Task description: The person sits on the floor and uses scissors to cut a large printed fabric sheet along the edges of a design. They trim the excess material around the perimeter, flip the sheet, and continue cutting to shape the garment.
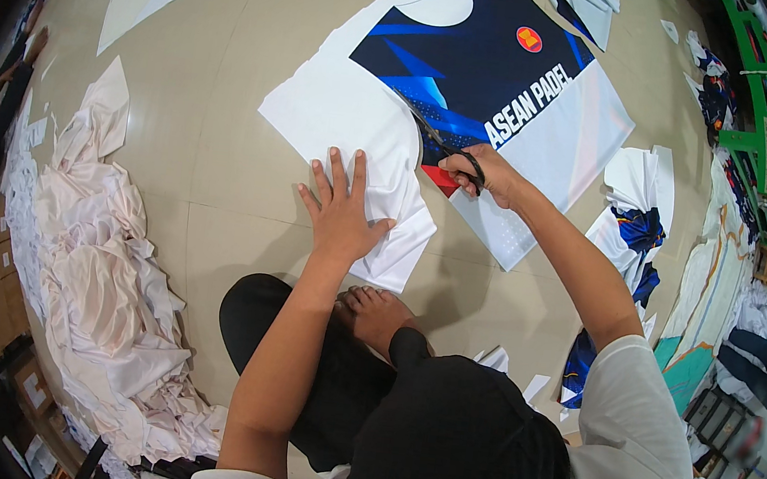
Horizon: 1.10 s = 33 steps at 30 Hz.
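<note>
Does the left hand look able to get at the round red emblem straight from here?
Probably not straight across: the scissors in the right hand lie between the left hand and the emblem, so it would likely need to pass over them.

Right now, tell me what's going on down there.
The right hand holds black scissors at the edge of a dark blue printed panel laid on the floor. The left hand lies spread on the white cloth beside that panel. A heap of pale fabric lies off to the left.
</note>
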### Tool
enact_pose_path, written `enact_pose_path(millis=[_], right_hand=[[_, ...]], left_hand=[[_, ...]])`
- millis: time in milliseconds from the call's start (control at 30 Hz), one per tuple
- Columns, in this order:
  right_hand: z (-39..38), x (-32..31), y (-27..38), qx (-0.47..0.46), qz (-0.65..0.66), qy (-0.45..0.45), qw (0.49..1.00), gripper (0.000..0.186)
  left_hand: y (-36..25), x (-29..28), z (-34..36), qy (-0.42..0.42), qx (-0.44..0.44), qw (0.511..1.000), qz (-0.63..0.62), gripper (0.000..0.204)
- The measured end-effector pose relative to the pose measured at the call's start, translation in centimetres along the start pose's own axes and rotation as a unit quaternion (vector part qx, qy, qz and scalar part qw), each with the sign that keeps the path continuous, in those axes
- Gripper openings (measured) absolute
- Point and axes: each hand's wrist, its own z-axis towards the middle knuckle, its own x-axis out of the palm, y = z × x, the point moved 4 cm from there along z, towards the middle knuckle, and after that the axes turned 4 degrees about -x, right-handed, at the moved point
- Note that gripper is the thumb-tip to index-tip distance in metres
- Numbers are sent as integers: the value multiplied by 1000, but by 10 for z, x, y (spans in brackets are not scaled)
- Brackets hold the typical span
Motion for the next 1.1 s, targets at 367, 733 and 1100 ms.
enact_pose_path(millis=[367, 733, 1100], right_hand=[[4, -10, 4, -12, -61, 24, 998, 32], [17, -7, 16, 9, -49, 14, 999, 37], [38, -10, 32, -14, -69, 21, 997, 32]], left_hand=[[0, 1, 1, 7, -3, 1000, 3, 129], [-1, -1, 1, 3, -1, 1000, -1, 129], [1, 3, 0, -3, 4, 1000, -7, 129]])
